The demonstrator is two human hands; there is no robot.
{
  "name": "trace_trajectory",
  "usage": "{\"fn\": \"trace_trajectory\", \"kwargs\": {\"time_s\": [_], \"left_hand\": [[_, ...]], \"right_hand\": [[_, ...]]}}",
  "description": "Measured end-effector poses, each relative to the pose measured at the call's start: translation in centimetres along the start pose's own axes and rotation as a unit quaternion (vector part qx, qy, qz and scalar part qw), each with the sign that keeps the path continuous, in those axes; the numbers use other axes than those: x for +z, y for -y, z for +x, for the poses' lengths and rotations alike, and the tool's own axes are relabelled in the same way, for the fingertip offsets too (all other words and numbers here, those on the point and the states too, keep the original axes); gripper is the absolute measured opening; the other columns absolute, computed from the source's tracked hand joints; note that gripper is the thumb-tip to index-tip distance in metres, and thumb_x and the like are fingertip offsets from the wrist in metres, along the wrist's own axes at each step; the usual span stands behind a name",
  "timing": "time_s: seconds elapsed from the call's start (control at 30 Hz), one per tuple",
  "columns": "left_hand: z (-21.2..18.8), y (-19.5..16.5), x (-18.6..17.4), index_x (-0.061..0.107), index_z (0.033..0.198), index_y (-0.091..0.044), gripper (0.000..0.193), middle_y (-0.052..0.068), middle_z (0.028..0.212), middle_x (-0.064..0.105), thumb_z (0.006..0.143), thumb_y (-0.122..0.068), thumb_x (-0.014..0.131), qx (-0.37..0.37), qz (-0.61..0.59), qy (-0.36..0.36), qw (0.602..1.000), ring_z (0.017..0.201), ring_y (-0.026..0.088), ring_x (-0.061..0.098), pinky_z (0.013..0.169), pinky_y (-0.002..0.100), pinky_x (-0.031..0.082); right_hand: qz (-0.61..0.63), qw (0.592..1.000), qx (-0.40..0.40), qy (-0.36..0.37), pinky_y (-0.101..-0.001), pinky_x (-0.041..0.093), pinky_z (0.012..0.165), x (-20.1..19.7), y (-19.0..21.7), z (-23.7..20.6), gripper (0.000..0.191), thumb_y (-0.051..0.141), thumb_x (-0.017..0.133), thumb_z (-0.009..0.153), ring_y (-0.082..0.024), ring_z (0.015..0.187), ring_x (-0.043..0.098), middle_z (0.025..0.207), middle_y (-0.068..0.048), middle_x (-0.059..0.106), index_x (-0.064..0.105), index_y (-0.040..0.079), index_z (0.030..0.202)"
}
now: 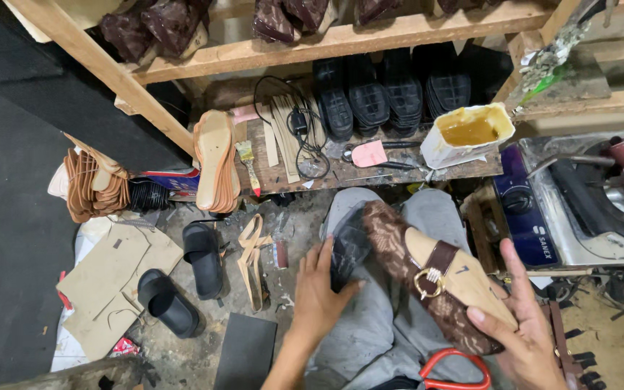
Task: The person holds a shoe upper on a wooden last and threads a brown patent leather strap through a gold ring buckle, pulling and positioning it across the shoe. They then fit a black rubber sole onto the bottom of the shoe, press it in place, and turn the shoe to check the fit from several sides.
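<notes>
While the right hand (525, 328) grips the brown shoe upper (435, 278) over the lap, the left hand (319, 292) lies open on the black sole (348, 249); steady alignment seems important.

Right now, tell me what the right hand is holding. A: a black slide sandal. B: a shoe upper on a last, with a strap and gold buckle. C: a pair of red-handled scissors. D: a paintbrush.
B: the right hand cradles the patterned brown shoe upper, buckle strap up, while the left hand rests on its dark end.
</notes>
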State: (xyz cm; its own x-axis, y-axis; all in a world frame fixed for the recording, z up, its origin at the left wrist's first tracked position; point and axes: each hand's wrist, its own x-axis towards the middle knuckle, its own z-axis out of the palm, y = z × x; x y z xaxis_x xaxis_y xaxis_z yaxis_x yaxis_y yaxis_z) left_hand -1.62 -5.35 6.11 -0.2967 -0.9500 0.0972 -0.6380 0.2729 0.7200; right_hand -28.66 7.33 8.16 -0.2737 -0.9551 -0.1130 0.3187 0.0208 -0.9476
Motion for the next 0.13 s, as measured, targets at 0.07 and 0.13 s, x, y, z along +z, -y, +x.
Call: {"fn": "trace_trajectory", "kwargs": {"time_s": [0.07,0.13], "left_hand": [[-0.6,0.8,1.2,0.052,0.145,-0.004,0.077,0.021,0.134,0.057,0.077,-0.025,0.082,-0.038,-0.005,-0.021,0.999,0.123,0.042,0.053,0.105,0.046,0.044],[-1.2,1.9,2.0,0.049,0.151,-0.011,0.078,0.019,0.138,0.056,0.081,-0.028,0.08,-0.082,-0.014,-0.029,0.996,0.132,0.039,0.051,0.112,0.043,0.042]], "right_hand": [[-0.045,0.999,-0.012,-0.009,-0.0404,0.04,0.107,-0.4,0.0,0.9,0.114,-0.002,0.067,0.077,-0.029,0.13,0.056,0.144,-0.025,0.056,0.009,0.02,0.173],[-0.098,0.995,-0.019,-0.013,-0.0388,0.038,0.109,-0.7,0.5,2.4,0.113,-0.001,0.068,0.076,-0.028,0.132,0.055,0.145,-0.023,0.057,0.01,0.02,0.171]]}}
